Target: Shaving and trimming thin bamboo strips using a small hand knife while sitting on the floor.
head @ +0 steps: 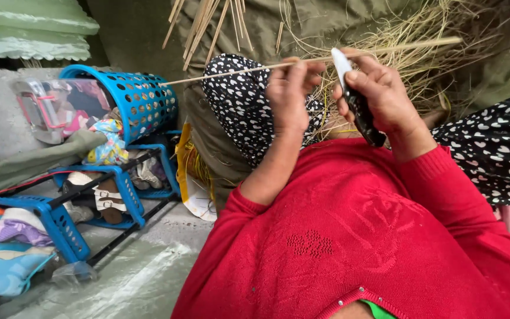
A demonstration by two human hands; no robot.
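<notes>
Our left hand (287, 94) pinches the thin bamboo strip (302, 61), which runs long, left to right, tilting up. Our right hand (379, 94), just beside it, fingers clenched on the knife (355, 97), blade touching the strip.

Soft, even daylight filled the frame, bright enough to show colours plainly, with no hard shadows and no clear single source. The red sweater (361, 236) in the lower middle looked vivid and sharp. Faint glare lay on the clear plastic (60, 109) at upper left. The wide lens bent lines toward the edges, stretching the blue rack (60, 227) at lower left. The straw (438, 65) at upper right was slightly soft.
</notes>
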